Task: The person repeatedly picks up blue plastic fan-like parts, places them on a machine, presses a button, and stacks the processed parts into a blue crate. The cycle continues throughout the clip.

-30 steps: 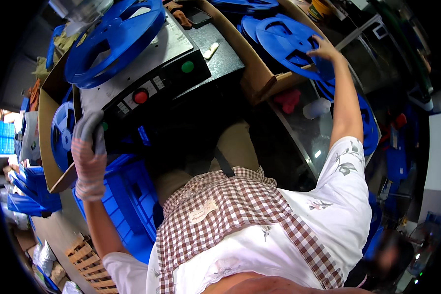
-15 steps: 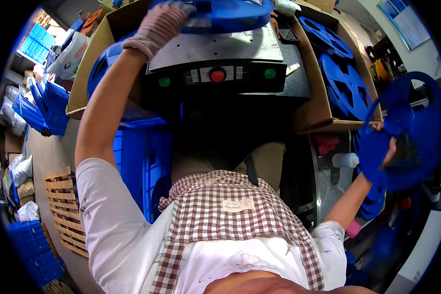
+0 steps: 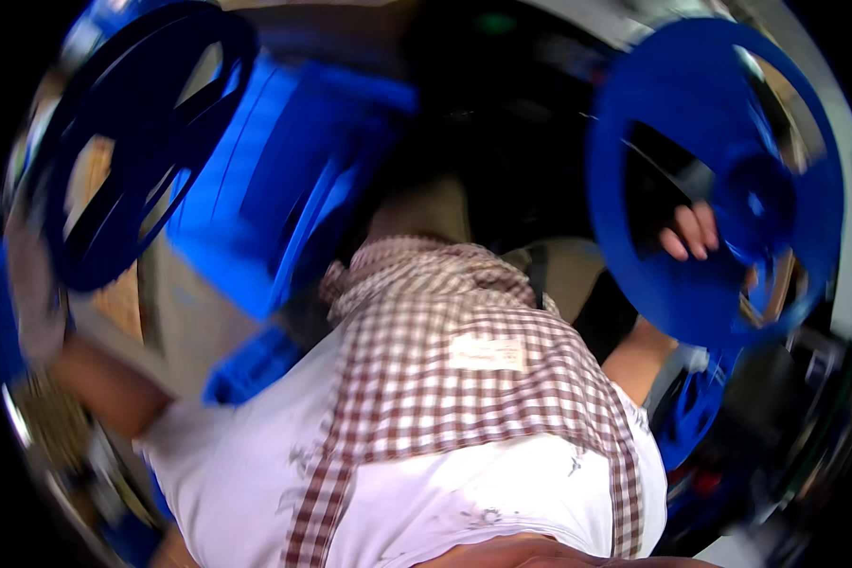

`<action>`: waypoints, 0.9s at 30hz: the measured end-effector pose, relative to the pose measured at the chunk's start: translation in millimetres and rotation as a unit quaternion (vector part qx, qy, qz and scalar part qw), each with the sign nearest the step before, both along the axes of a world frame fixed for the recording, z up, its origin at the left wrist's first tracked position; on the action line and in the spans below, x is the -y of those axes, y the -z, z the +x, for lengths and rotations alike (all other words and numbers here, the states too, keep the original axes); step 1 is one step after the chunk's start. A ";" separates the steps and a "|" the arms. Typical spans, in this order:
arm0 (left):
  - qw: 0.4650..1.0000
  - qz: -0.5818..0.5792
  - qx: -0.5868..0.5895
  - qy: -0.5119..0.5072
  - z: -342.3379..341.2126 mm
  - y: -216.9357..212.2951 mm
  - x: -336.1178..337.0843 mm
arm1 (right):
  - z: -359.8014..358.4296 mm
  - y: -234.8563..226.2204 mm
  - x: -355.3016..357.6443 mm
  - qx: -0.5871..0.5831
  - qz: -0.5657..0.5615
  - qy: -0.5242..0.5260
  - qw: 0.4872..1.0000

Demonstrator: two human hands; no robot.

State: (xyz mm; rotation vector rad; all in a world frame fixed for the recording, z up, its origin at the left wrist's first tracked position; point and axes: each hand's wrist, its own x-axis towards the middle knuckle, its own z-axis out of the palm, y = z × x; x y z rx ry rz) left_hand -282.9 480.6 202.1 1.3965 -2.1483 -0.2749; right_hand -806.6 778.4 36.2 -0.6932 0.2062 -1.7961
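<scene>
And there's the blue reel (image 3: pixel 753 194), out on the right, the right hand (image 3: pixel 691 232) hooking its fingers through a cut-out! Across, a dark blue reel (image 3: pixel 147 142) tilts, left hand (image 3: pixel 34 293) at its outer rim (too blurred to tell its grip). Blue crate (image 3: pixel 232 227) between, checked apron (image 3: pixel 454 398) below.

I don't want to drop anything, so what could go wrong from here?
The right hand holds a blue reel through a cut-out; the reel might twist or slip. The left hand holds another tilted reel that overlaps the blue crate in view, so the two could perhaps bump.
</scene>
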 end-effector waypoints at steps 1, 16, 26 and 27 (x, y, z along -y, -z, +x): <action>0.957 0.141 -0.220 -0.124 8.9 39.1 18.3 | -6.9 -4.5 10.5 -0.018 0.020 -0.025 0.999; 0.899 0.371 0.208 -0.104 9.9 483.3 33.8 | 34.0 -25.0 42.0 -0.066 0.142 0.044 0.987; 0.844 0.390 0.363 0.060 -44.0 386.8 114.0 | 16.9 -28.0 43.6 -0.092 0.159 0.107 0.977; 0.931 0.263 0.233 0.094 -34.5 376.9 141.4 | 15.5 -34.2 44.4 -0.097 0.153 0.110 0.977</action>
